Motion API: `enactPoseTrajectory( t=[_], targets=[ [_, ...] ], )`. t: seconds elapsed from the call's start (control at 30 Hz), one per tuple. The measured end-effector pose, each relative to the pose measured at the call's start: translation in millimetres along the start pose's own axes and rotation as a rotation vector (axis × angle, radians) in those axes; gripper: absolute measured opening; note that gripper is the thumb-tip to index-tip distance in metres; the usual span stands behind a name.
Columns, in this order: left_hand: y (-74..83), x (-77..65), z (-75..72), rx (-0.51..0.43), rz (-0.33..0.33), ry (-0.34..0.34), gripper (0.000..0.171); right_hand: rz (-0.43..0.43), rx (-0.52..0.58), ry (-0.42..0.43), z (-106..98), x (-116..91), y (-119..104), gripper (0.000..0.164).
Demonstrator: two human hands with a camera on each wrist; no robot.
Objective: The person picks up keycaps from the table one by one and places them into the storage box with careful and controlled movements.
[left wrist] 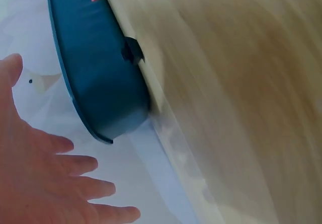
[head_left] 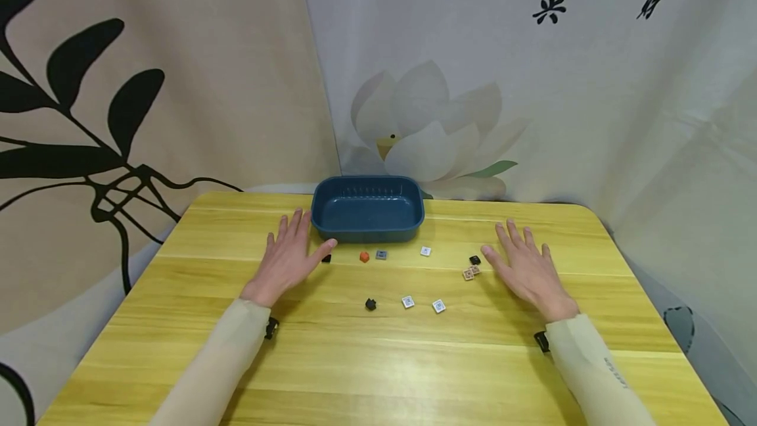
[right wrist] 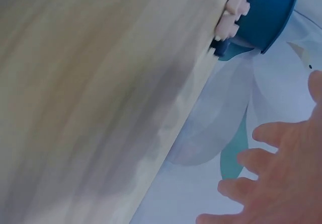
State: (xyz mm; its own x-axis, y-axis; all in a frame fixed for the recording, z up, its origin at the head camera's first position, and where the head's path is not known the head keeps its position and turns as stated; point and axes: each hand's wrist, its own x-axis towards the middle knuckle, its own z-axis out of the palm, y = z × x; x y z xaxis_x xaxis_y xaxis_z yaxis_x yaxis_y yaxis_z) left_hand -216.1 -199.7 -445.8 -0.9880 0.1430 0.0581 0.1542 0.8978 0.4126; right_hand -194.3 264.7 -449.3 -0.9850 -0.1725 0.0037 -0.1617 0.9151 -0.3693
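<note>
My left hand (head_left: 282, 267) is held over the left of the table with fingers spread, nearest a small black piece (head_left: 326, 258) and the dark blue bin (head_left: 368, 236). On the right, my right hand (head_left: 531, 276) also has its fingers spread and holds nothing. Beside its thumb lie a black piece (head_left: 475, 260) and two pale pinkish block pieces (head_left: 468, 275). Between the hands are an orange piece (head_left: 364, 257), a grey square piece (head_left: 381, 255), several white square pieces (head_left: 408, 302) and another black piece (head_left: 370, 304). Both wrist views show the hands' outstretched fingers apart from the pieces.
The bin stands at the back edge of the yellow wooden table (head_left: 355, 373). Behind it hangs a pale curtain (head_left: 248, 71) printed with leaves, a flower and black characters. A dark strap (head_left: 272, 328) sits at the left wrist, another strap (head_left: 541, 341) at the right.
</note>
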Motion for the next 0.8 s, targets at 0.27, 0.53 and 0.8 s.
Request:
enactPoseTrajectory(
  t=[0.27, 0.53, 0.8],
  targets=[
    [3.9, 12.2, 2.3, -0.109, -0.016, 0.036, 0.102, -0.044, 0.049, 0.004, 9.3, 16.7, -26.0, 0.085],
    [3.4, 20.4, 6.5, -0.124, -0.063, 0.016, 0.101, -0.097, 0.087, -0.018, 22.5, 38.6, -63.1, 0.083],
    [3.8, 24.6, 12.2, -0.11, -0.062, 0.01, 0.095, -0.152, 0.096, -0.051, 36.6, 57.6, -92.1, 0.084]
  ],
)
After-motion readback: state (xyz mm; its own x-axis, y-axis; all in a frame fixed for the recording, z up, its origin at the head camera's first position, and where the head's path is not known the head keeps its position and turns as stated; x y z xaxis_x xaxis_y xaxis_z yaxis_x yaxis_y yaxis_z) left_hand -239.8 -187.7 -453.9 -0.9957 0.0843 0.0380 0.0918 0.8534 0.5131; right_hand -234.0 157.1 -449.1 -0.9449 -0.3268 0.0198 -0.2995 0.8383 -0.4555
